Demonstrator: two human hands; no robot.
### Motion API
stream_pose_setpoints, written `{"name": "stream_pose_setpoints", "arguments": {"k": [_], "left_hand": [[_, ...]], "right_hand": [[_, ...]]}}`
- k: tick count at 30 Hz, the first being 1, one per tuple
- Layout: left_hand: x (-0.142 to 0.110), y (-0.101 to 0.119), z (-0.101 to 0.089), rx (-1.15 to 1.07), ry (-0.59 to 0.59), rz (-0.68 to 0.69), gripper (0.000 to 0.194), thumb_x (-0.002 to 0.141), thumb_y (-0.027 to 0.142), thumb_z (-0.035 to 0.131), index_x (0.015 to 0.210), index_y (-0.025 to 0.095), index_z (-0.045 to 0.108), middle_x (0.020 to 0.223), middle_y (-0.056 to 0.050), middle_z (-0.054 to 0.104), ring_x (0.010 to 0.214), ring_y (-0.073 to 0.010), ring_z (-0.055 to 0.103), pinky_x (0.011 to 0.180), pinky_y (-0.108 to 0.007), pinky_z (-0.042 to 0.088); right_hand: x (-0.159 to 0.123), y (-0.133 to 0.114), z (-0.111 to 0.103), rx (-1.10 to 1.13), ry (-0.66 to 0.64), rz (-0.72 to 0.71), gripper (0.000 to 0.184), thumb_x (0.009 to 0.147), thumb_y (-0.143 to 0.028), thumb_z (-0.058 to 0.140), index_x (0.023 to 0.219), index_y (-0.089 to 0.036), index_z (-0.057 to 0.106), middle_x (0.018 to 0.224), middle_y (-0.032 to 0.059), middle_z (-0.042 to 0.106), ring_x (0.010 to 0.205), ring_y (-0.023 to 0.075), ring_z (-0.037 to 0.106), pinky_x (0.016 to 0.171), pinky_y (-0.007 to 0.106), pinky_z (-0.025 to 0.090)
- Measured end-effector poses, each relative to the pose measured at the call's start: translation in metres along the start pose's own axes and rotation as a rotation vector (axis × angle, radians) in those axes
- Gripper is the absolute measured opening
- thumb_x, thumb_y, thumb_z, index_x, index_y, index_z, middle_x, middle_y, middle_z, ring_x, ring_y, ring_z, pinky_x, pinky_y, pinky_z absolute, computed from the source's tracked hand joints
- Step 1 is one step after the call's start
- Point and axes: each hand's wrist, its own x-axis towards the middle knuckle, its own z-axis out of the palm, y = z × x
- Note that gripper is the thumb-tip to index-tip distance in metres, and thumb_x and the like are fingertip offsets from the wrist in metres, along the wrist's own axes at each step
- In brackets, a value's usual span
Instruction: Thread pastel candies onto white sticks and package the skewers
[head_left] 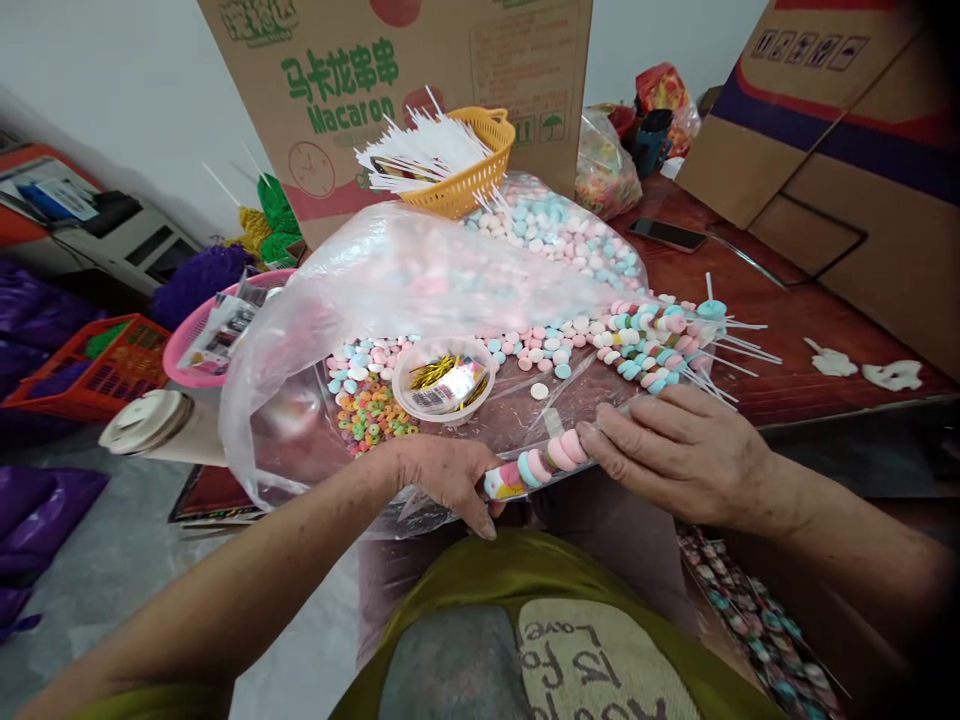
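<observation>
A candy skewer (534, 466) of pink, white and blue pieces lies tilted between my hands at the table's front edge, apparently in a clear wrapper. My left hand (450, 478) is closed around its left end. At the other end, my right hand (686, 455) has its thumb and fingers closed on the skewer; the stick there is hidden. Just beyond sits a clear plastic bowl (485, 362) with gold twist ties and a printed label. Beside it are colourful ring pieces (371, 418) and loose pastel candies (544, 350). Several filled skewers (649, 345) are stacked beyond my right hand.
A yellow basket (480, 180) of white sticks stands on the plastic bag (390, 265) before a cardboard box (330, 130). Right are a phone (667, 234) and another box (847, 180). Left are a pink basket (180, 355) and paper cups (161, 425). More skewers (757, 610) lie below right.
</observation>
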Motion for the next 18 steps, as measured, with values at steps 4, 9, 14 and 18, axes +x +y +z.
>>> {"name": "stream_pose_setpoints", "arguments": {"k": [4, 9, 14, 18], "left_hand": [[-0.001, 0.0, -0.002, 0.121, 0.219, -0.026, 0.027, 0.064, 0.039, 0.069, 0.07, 0.017, 0.055, 0.062, 0.005, 0.054, 0.057, -0.0098, 0.049, 0.052, -0.019, 0.038], [0.007, -0.002, 0.012, 0.688, 0.711, -0.182, 0.021, 0.077, 0.036, 0.055, 0.083, 0.017, 0.059, 0.072, -0.004, 0.064, 0.066, -0.0191, 0.059, 0.064, -0.03, 0.041], [0.018, -0.003, 0.026, 0.98, 0.963, -0.277, 0.014, 0.078, 0.022, 0.05, 0.086, 0.014, 0.058, 0.072, -0.009, 0.066, 0.074, -0.0257, 0.062, 0.075, -0.039, 0.039], [0.016, -0.001, 0.029, 0.968, 1.049, -0.343, 0.017, 0.077, 0.024, 0.053, 0.089, 0.014, 0.057, 0.072, -0.009, 0.065, 0.075, -0.0267, 0.062, 0.078, -0.04, 0.038]], "right_hand": [[-0.002, -0.012, 0.008, 0.089, -0.042, 0.073, 0.018, 0.086, -0.011, 0.044, 0.099, -0.012, 0.057, 0.081, 0.0065, 0.064, 0.069, 0.0159, 0.052, 0.062, 0.031, 0.035], [-0.007, -0.031, 0.018, 0.355, -0.298, 0.383, 0.029, 0.08, -0.003, 0.037, 0.091, -0.017, 0.06, 0.067, 0.0008, 0.059, 0.057, 0.0132, 0.051, 0.05, 0.026, 0.031], [-0.007, -0.032, 0.017, 0.474, -0.354, 0.538, 0.022, 0.082, -0.01, 0.041, 0.089, -0.018, 0.06, 0.07, 0.0019, 0.061, 0.063, 0.0122, 0.055, 0.053, 0.021, 0.034], [-0.008, -0.03, 0.013, 0.413, -0.345, 0.586, 0.02, 0.084, -0.012, 0.042, 0.089, -0.018, 0.061, 0.07, 0.0023, 0.062, 0.063, 0.0126, 0.055, 0.055, 0.021, 0.036]]}}
